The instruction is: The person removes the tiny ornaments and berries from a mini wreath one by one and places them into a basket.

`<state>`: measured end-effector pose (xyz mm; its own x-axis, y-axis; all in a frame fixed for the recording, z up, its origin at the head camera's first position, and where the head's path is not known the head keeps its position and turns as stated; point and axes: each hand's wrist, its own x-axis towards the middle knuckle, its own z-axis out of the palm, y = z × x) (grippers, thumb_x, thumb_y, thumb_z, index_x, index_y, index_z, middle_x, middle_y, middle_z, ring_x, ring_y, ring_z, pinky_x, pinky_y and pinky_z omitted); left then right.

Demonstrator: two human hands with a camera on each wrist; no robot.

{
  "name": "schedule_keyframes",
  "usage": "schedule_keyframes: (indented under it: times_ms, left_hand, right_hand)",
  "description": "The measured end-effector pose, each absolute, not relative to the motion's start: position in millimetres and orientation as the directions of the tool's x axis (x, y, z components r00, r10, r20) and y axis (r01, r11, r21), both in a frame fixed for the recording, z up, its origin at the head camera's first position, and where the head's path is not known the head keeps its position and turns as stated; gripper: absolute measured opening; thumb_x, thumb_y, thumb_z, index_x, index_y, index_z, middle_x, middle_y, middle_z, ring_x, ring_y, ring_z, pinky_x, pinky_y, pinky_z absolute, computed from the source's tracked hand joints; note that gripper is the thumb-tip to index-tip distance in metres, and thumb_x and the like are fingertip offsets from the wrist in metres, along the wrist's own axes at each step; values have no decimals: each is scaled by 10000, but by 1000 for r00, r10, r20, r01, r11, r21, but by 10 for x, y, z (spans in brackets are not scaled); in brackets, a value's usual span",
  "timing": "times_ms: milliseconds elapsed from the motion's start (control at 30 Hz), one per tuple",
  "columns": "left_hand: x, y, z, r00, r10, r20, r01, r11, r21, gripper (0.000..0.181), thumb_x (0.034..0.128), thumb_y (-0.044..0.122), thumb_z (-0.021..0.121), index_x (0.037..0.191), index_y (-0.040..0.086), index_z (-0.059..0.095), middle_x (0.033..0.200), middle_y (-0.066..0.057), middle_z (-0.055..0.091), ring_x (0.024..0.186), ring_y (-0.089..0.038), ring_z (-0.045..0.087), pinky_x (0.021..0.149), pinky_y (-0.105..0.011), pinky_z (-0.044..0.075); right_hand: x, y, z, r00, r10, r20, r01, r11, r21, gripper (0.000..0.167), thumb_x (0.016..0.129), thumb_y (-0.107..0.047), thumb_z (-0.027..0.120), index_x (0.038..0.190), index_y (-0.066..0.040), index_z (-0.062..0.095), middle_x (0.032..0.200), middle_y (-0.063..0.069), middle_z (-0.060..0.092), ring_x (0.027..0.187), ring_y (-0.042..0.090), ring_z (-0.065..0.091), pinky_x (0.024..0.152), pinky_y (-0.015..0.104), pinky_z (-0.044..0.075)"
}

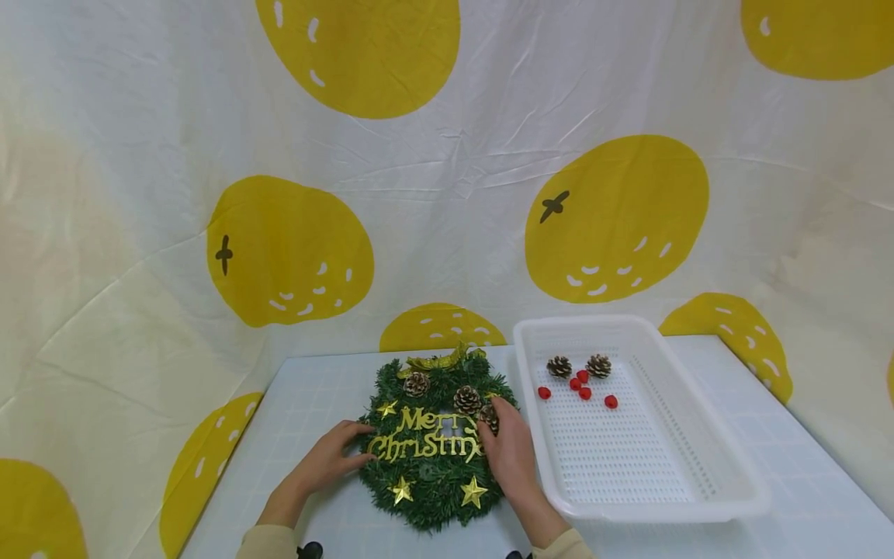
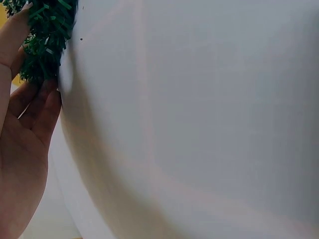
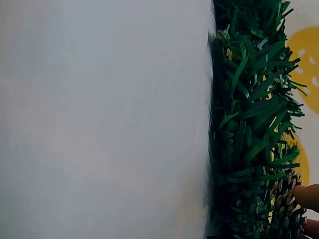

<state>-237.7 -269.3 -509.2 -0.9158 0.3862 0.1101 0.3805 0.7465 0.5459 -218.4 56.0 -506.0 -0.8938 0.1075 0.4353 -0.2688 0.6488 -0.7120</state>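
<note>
A green Christmas wreath (image 1: 433, 497) lies on the table with gold "Merry Christmas" lettering (image 1: 422, 447) across it. It carries gold stars (image 1: 473, 492), a gold bow (image 1: 440, 362) at its top and pinecones (image 1: 466, 400). At its left edge my left hand (image 1: 327, 460) grips the wreath; in the left wrist view thumb and fingers sit on either side of the greenery (image 2: 50, 37). On the wreath's right side, my right hand (image 1: 513, 456) holds a pinecone (image 1: 489, 418) against the greenery. The right wrist view shows fingertips (image 3: 306, 196) on that pinecone (image 3: 285, 209).
Right of the wreath stands a white plastic basket (image 1: 698, 435), close beside my right hand. Inside are two pinecones (image 1: 598, 366) and several red berries (image 1: 585, 394). A white cloth with yellow fruit shapes (image 1: 615, 217) hangs behind the pale table (image 1: 307, 388).
</note>
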Motion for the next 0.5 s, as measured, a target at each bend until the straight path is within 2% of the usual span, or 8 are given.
schedule_keyframes:
  times_ms: [267, 500]
  left_hand:
    - [-2367, -2682, -5079, -915, 387, 111, 381, 746, 546, 470, 879, 350, 736, 1257, 96, 618, 1223, -83, 581, 1169, -340, 552, 983, -551, 443]
    - [-2371, -2686, -5087, -917, 383, 112, 379, 749, 543, 477, 877, 352, 739, 1259, 94, 618, 1229, -86, 582, 1175, -340, 549, 993, -551, 436]
  right_hand:
    - [-2170, 499, -4982, -872, 152, 465, -279, 626, -729, 476, 865, -192, 767, 1257, 36, 621, 1261, 205, 602, 1160, 371, 574, 971, 511, 480]
    - [-2118, 439, -4824, -888, 141, 437, -287, 573, -768, 512, 886, -248, 746, 1323, -26, 598, 1320, 163, 586, 1212, 337, 554, 982, 500, 479]
